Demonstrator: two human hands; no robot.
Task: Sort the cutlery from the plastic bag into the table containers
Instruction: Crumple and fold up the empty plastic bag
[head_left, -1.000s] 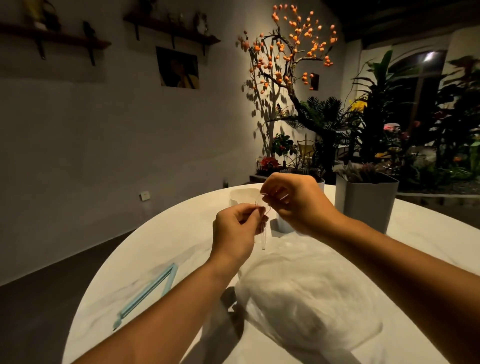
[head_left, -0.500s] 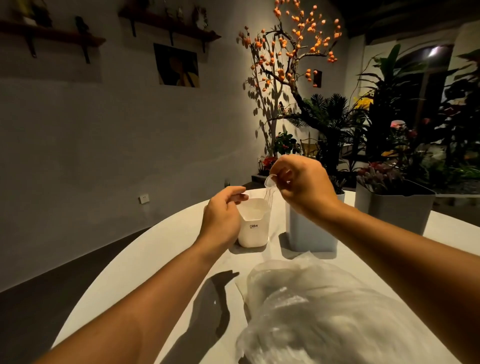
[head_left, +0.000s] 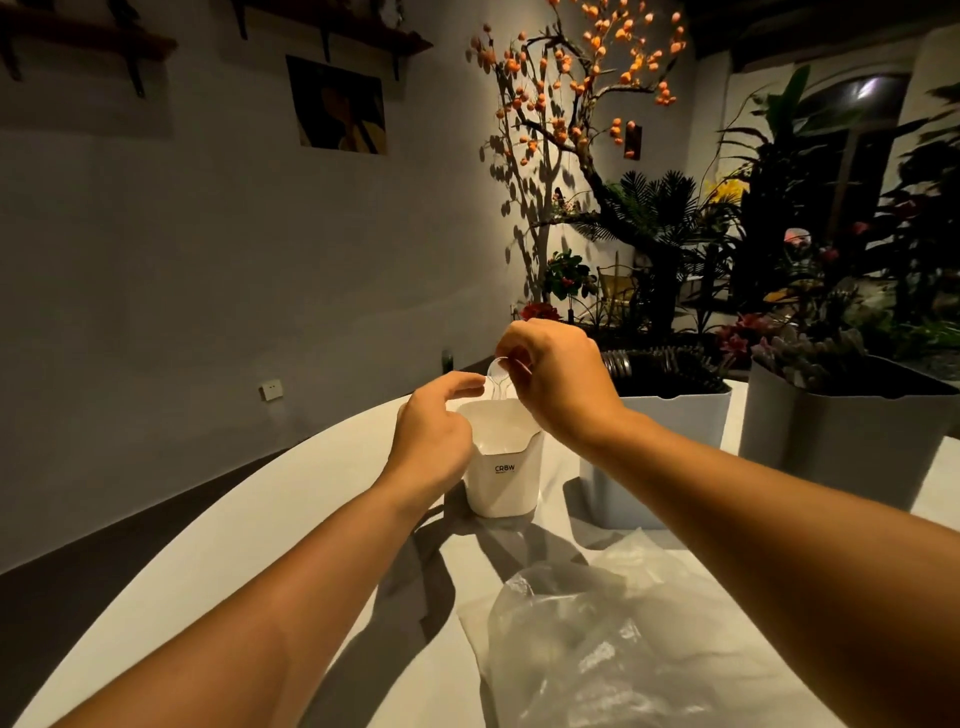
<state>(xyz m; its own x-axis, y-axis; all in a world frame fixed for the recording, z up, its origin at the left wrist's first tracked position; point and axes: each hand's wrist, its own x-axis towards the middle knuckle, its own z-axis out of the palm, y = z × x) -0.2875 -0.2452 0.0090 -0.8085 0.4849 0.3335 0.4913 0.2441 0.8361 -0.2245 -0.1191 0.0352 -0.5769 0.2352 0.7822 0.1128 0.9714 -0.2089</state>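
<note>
A small white container marked "CRBW" stands on the round white table. My right hand pinches a clear plastic spoon just above the container's mouth, bowl end up. My left hand hovers beside the container's left rim with loosely curled fingers, its fingertips close to the spoon and nothing in it. The crumpled clear plastic bag lies in front of me on the table; what it holds is hard to make out.
A grey square container stands right of the white one, partly behind my right arm. A larger grey planter with succulents sits at the far right. Plants and a tree with orange fruit fill the background.
My view and both hands moved forward from the bag to the white container. My left hand let go of the spoon; my right hand lowered it towards the container's mouth.
</note>
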